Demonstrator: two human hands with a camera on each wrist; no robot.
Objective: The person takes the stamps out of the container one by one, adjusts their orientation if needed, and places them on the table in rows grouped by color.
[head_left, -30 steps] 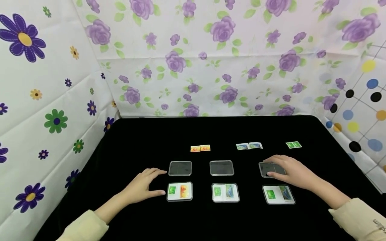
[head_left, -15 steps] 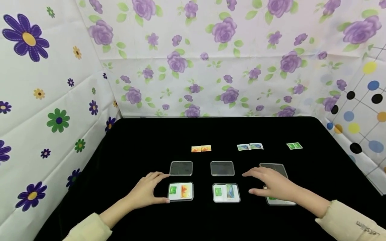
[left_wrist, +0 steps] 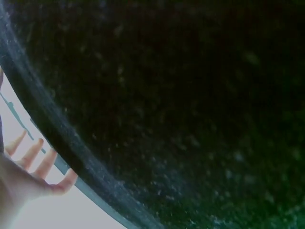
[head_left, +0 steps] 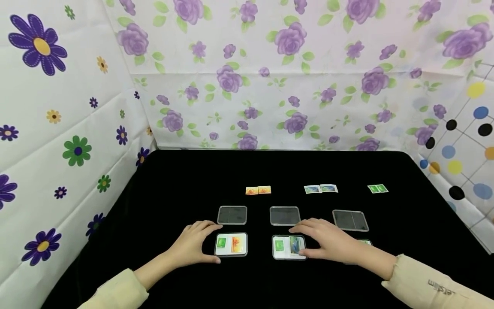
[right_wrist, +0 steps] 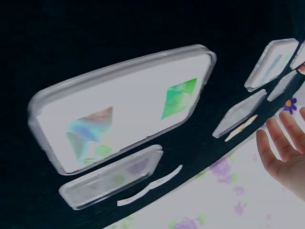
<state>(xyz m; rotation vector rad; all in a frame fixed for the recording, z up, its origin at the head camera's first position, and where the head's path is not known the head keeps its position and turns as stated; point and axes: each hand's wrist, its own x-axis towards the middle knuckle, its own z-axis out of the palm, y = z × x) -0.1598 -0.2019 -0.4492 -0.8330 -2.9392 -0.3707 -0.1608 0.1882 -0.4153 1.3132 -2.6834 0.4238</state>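
My left hand [head_left: 189,244] lies at the left side of a clear stamp case [head_left: 231,244] that shows a green stamp and an orange one, thumb and forefinger spread. My right hand [head_left: 328,239] reaches over the right side of the middle case [head_left: 283,249], which holds a green stamp and a blue landscape stamp. Its thumb overlaps the lower right corner; contact is uncertain. The right case [head_left: 364,242] is mostly hidden beneath that arm. In the right wrist view, spread fingers [right_wrist: 281,140] appear beside the cases. The left wrist view shows only dark cloth and fingers [left_wrist: 45,164].
Behind lie three clear lids [head_left: 232,215], [head_left: 284,216], [head_left: 351,220] in a row. Farther back are pairs of orange stamps [head_left: 258,190], blue landscape stamps [head_left: 321,189] and green stamps [head_left: 378,189]. Black cloth [head_left: 193,180] covers the table; floral sheets [head_left: 262,98] hang around.
My right hand has moved left from the right lid to the middle case, uncovering that lid. My left hand has shifted slightly right, closer to the left case.
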